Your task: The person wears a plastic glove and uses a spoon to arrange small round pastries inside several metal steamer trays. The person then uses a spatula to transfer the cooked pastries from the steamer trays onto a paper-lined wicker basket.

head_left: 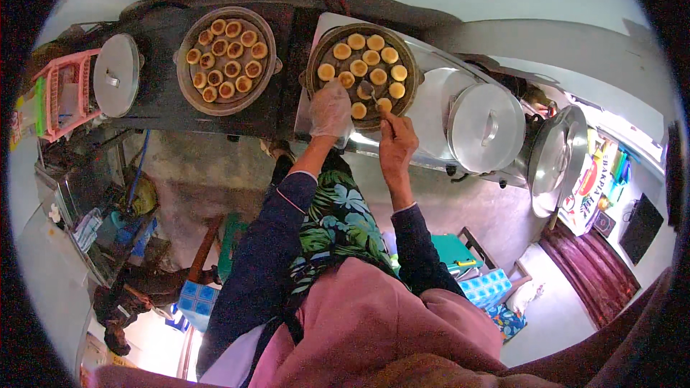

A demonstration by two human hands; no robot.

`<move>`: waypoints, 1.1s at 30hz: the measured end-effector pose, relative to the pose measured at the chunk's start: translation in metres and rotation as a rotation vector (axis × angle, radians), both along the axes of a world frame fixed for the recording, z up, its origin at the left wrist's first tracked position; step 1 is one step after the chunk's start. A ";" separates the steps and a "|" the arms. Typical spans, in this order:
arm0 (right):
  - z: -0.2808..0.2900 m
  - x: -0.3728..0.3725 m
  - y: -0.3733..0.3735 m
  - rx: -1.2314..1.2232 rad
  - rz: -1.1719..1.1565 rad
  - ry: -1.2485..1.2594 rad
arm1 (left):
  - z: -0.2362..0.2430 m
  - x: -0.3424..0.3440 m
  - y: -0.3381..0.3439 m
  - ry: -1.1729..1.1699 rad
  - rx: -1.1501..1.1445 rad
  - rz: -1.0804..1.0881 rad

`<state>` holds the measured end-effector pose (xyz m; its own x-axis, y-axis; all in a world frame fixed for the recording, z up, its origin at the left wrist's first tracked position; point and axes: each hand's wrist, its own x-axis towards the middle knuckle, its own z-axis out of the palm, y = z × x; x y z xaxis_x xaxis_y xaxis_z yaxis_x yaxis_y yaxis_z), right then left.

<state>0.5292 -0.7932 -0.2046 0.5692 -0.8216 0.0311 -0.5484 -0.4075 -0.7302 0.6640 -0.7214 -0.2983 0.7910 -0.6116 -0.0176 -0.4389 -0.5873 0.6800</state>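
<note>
A round dark pan (410, 47) holds several small round pastries (371, 57), mostly pale yellow on top. My right hand (397, 144), bare, grips a metal spoon (367, 88) whose bowl reaches in among them. Over the pan's near left rim, my left hand (330, 111) wears a clear plastic glove. Its fingers are drawn together beside a browner pastry (346, 79); whatever lies between the fingertips is hidden. To the left, a second round pan (185, 93) holds several pastries with dark browned tops (235, 49).
Both pans sit on a long stove, with a black top (154, 100) on the left and a pale metal top (435, 129) on the right. Lids flank them: a round lid (116, 75) at left and a larger one (487, 129) at right. A pink basket (68, 93) stands far left.
</note>
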 end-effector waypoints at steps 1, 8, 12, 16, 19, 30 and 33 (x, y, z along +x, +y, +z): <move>-0.001 0.001 0.000 -0.034 0.011 0.013 | 0.002 0.000 -0.001 0.054 -0.004 0.002; -0.009 0.008 -0.002 -0.043 0.025 0.005 | 0.017 0.007 -0.014 -0.092 0.229 -0.175; 0.011 0.001 0.003 0.001 0.029 -0.102 | 0.018 0.011 -0.005 -0.014 0.207 -0.109; 0.009 -0.007 -0.001 0.019 0.006 -0.035 | 0.021 0.004 -0.006 0.072 0.114 0.010; -0.001 -0.008 -0.002 0.016 0.030 -0.019 | 0.020 -0.006 -0.008 0.027 0.106 -0.031; 0.002 -0.001 -0.021 -0.111 0.294 0.085 | 0.107 0.008 0.055 0.453 -0.147 0.291; -0.016 -0.003 -0.027 -0.166 0.413 -0.068 | 0.119 0.001 0.131 0.381 -0.051 0.345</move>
<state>0.5266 -0.8203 -0.2202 0.8404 -0.5068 0.1924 -0.2679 -0.6968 -0.6654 0.6651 -0.5909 -0.1789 0.8901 -0.3235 -0.3210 0.0593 -0.6163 0.7853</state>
